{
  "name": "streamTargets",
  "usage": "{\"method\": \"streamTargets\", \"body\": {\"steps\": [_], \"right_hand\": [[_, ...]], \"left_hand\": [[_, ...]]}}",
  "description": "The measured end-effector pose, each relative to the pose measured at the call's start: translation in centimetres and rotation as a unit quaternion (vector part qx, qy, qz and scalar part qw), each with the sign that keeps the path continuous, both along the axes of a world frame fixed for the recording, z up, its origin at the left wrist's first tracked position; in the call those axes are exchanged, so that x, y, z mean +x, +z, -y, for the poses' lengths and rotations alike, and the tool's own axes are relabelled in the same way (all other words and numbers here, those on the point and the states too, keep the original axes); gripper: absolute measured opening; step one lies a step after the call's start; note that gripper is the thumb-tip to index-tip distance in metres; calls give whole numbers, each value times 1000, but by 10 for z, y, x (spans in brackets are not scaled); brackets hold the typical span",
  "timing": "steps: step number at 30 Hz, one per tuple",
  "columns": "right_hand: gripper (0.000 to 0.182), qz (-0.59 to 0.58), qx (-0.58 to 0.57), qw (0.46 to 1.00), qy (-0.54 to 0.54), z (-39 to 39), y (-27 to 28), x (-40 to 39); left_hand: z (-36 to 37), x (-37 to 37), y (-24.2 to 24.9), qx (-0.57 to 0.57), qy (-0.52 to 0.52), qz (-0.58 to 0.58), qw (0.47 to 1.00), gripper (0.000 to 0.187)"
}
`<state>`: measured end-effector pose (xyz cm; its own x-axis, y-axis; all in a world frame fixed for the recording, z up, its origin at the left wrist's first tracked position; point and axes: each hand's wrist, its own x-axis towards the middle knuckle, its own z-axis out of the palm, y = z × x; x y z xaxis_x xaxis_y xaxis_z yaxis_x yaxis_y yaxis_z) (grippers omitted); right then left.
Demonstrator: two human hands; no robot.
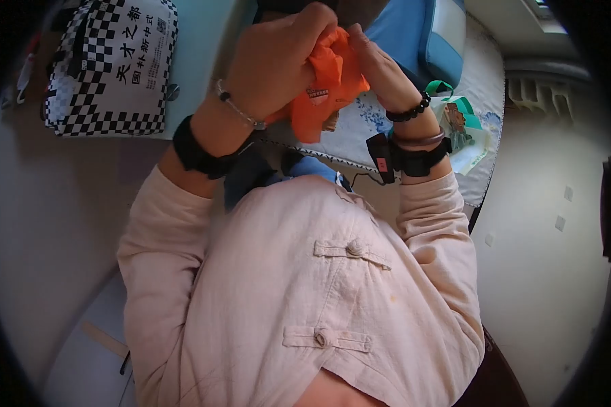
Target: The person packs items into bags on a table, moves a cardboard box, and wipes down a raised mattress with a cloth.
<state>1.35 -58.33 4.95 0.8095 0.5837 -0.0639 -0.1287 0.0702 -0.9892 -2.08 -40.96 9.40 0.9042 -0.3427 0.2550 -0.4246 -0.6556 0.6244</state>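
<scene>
Head view shows a left hand closed tightly on a crumpled orange bag, a right hand apparently pinching its edge.

The pale worktop at the left carried a checkered bag near its edge. At the right, a white cloth with blue flowers covered a surface; a blue cushion and a green-and-white bag lay on it.

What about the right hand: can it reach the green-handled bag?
Probably yes: the bag lies close on that side, nothing visible in between, but the right hand holds the orange bundle.
</scene>
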Motion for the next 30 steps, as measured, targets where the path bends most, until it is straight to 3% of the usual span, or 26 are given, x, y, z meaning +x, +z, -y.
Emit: {"method": "streamTargets", "body": {"steps": [2,3,4,5,6,8,12,14,16,18,19,20,21,22,24,25,26,27,28,29,30], "right_hand": [[54,-65,28,998,0,-7,0,1],[48,-130,98,986,25,-9,-4,6],[44,-193,167,966,50,-8,-11,12],[37,-112,127,985,34,-9,-15,17],[31,-32,81,996,11,-10,-17,21],[26,-164,245,956,9,-9,-10,19],[22,-151,146,977,-44,-3,-17,21],[21,-160,148,974,-53,0,-13,21],[20,-169,151,972,-61,8,-15,27],[17,-245,268,922,-136,30,-33,41],[14,-268,231,911,-212,50,-45,51],[11,-285,222,910,-204,86,-89,72],[7,-276,226,868,-347,86,-97,65],[4,-311,222,821,-424,108,-130,68],[5,-355,91,787,-496,145,-201,54],[5,-385,57,811,-438,159,-241,44],[7,-417,71,743,-519,139,-245,37],[10,-420,3,765,-488,139,-252,32],[12,-392,76,775,-490,123,-231,23],[10,-338,124,824,-438,115,-208,21],[10,-284,171,864,-378,105,-184,19]], "left_hand": [[-4,4,-19,20,36,177,983,24],[-4,7,-21,21,32,177,984,24],[-3,9,-21,29,44,260,964,28],[-2,11,-20,37,58,342,937,32],[-3,13,-21,36,57,342,937,32],[-9,15,-23,78,40,370,925,20],[-17,10,-28,139,39,346,927,27],[-20,6,-29,164,31,344,924,17],[-25,2,-35,116,50,344,931,16],[-38,-9,-47,45,81,309,947,8],[-54,-18,-55,25,97,277,956,9],[-68,-34,-67,86,113,263,954,14],[-76,-52,-72,146,129,247,949,21],[-72,-64,-60,108,117,227,961,23],[-69,-83,-52,71,105,209,970,25],[-71,-91,-62,51,136,127,981,25],[-72,-95,-73,41,157,86,983,26],[-74,-98,-84,31,179,45,982,26],[-77,-94,-95,-146,271,-80,948,27],[-82,-87,-100,-318,348,-194,860,29],[-83,-76,-94,-517,289,-238,770,30]]}}
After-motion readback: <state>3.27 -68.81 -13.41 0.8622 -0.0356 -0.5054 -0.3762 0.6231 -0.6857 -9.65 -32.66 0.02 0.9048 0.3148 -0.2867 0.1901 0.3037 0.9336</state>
